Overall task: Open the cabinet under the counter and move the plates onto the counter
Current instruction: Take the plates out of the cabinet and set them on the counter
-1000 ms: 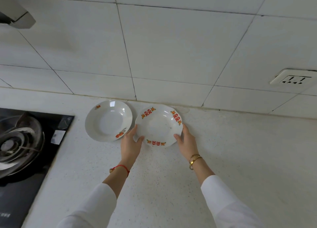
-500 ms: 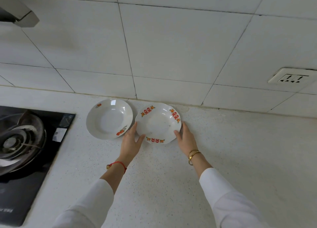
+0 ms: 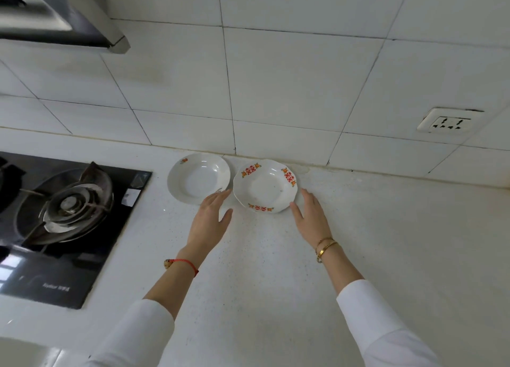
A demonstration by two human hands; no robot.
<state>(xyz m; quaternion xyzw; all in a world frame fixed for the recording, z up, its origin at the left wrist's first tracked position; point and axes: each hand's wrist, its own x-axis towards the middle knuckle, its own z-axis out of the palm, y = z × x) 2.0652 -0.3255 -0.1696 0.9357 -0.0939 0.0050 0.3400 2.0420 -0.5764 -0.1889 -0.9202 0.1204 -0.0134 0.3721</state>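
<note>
We see two plates side by side at the back edge of the bench (image 3: 276, 270): the plain plate (image 3: 198, 182) and the red-patterned plate (image 3: 265, 185). Our left hand (image 3: 208, 221) and right hand (image 3: 310, 218) flank the patterned one, fingers spread, holding nothing.

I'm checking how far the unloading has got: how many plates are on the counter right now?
2. A round white plate with small orange motifs sits near the stove; a scalloped white plate with red patterns sits right of it, by the wall. The cabinet isn't in view, so others may remain there.
</note>
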